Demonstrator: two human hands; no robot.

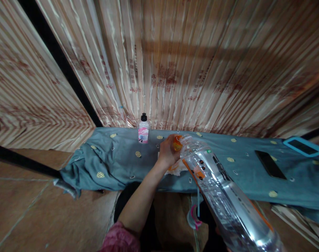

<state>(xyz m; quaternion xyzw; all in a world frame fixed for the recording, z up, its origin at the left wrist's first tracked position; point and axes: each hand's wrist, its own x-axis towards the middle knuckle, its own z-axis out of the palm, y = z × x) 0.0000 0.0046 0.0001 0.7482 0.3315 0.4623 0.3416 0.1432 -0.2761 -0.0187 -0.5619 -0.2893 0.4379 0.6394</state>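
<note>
1. I'm closing my left hand [168,151] around the orange cap [177,142] of the clear plastic bottle [222,196], fingers wrapped over the cap end.
2. The bottle is lying tilted, long axis running from the cap (far, up by my left hand) down and to the right toward me, base at the bottom edge of the view.
3. My right hand is staying out of sight (probably under the bottle's base, but I'm not able to tell its grip).
4. So the cap is sitting right in my left grip; left hand is the nearer one to it.
5. The cap end is hovering over the blue-grey cloth [104,157], near something orange-and-white beneath my hand.
6. A small pink-labelled bottle [143,130] is standing upright farther back, well apart; a dark phone [270,164] is lying to the right.
</note>
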